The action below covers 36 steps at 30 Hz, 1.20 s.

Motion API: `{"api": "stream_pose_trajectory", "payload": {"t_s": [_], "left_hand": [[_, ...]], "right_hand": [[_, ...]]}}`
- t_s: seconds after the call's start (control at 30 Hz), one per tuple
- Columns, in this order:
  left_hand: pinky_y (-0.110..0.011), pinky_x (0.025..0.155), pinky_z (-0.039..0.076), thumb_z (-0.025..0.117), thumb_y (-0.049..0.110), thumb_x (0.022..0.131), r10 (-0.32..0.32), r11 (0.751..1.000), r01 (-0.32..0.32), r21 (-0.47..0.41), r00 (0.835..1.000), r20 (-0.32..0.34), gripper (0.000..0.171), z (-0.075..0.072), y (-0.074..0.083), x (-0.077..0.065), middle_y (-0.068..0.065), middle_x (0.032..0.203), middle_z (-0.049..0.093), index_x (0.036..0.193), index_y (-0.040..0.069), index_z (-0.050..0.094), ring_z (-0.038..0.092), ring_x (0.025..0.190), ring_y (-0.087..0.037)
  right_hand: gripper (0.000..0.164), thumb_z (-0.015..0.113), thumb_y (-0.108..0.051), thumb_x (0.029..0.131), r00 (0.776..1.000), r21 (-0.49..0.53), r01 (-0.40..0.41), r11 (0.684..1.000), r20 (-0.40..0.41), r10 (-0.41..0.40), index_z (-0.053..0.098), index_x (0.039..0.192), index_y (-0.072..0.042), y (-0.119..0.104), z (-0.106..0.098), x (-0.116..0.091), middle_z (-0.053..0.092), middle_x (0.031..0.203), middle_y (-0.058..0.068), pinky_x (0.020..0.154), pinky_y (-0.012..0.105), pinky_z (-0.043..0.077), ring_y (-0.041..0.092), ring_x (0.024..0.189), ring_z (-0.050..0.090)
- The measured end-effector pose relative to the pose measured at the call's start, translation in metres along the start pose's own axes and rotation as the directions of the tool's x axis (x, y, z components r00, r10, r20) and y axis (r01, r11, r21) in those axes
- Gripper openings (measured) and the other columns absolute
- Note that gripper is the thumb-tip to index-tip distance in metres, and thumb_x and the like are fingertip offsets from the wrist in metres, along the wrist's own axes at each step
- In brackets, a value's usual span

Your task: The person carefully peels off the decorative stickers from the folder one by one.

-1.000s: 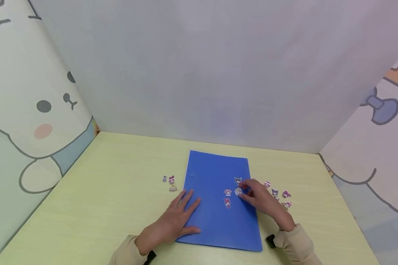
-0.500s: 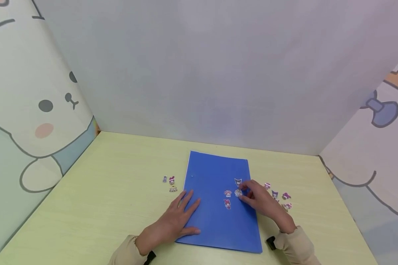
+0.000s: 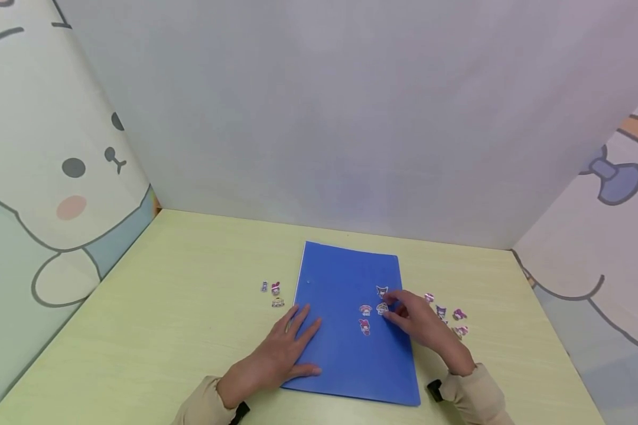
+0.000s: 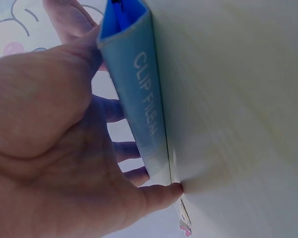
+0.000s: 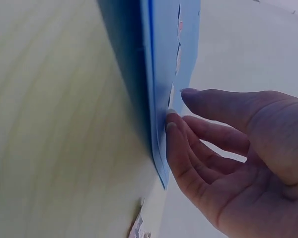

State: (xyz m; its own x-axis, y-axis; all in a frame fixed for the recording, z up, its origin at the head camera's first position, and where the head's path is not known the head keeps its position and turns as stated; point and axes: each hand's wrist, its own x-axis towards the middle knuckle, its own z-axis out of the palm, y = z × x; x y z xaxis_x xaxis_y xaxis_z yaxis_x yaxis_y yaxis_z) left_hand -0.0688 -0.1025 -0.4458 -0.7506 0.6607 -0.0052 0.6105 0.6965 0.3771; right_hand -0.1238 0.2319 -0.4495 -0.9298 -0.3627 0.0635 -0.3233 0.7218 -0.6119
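Note:
A blue clip file folder point(image 3: 345, 366) lies on the table, its lettered spine point(image 4: 136, 84) facing my left palm. My left hand point(image 3: 273, 357) rests with spread fingers on the folder's left edge. The little fingertip reaches down to the tabletop in the left wrist view. On the folder's right half are a dark-eared character sticker point(image 3: 381, 291), a pale sticker point(image 3: 381, 309) and two pink ones, the lower a pink-hooded sticker point(image 3: 364, 327). My right hand point(image 3: 422, 319) touches the folder beside the pale sticker with bent fingertips. Thumb and fingers stand apart in the right wrist view.
Left of the folder lie a few loose stickers point(image 3: 275, 288) on the pale yellow table point(image 3: 191, 283). Several more stickers point(image 3: 459, 314) are scattered to the right, partly behind the right hand. A plain grey backdrop point(image 3: 319, 118) rises behind; cartoon-printed panels point(image 3: 64, 130) flank the table.
Both hands hold practically the same positions across the frames. The stickers and folder stay in place; the head view shifts only very slightly.

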Motion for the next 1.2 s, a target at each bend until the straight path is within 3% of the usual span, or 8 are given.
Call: {"api": "stream_pose_trajectory", "payload": {"t_s": [0.5, 1.2], "left_hand": [[-0.061, 0.113, 0.034, 0.061, 0.053, 0.099, 0.017, 1.000, -0.017, 0.021, 1.000, 0.012, 0.080, -0.0037, 0.0010, 0.0013, -0.028, 0.161, 0.030, 0.156, 0.001, 0.041, 0.028, 0.147, -0.050], [-0.062, 0.114, 0.033, 0.062, 0.054, 0.098, -0.008, 1.000, 0.008, 0.001, 1.000, 0.015, 0.081, -0.0022, 0.0008, -0.0003, -0.027, 0.162, 0.029, 0.156, 0.002, 0.041, 0.026, 0.148, -0.050]], "right_hand": [[0.019, 0.074, 0.002, 0.091, 0.997, -0.100, 0.053, 0.994, -0.044, -0.058, 0.068, 0.109, 0.005, -0.0043, 0.0034, -0.0020, 0.060, 0.096, 0.008, 0.062, 0.024, 0.051, 0.013, 0.075, 0.053], [0.014, 0.078, 0.001, 0.088, 0.998, -0.107, -0.004, 0.994, -0.066, -0.003, 0.077, 0.101, -0.001, -0.0058, 0.0001, 0.0006, 0.070, 0.095, 0.008, 0.065, 0.025, 0.054, 0.012, 0.074, 0.060]]}}
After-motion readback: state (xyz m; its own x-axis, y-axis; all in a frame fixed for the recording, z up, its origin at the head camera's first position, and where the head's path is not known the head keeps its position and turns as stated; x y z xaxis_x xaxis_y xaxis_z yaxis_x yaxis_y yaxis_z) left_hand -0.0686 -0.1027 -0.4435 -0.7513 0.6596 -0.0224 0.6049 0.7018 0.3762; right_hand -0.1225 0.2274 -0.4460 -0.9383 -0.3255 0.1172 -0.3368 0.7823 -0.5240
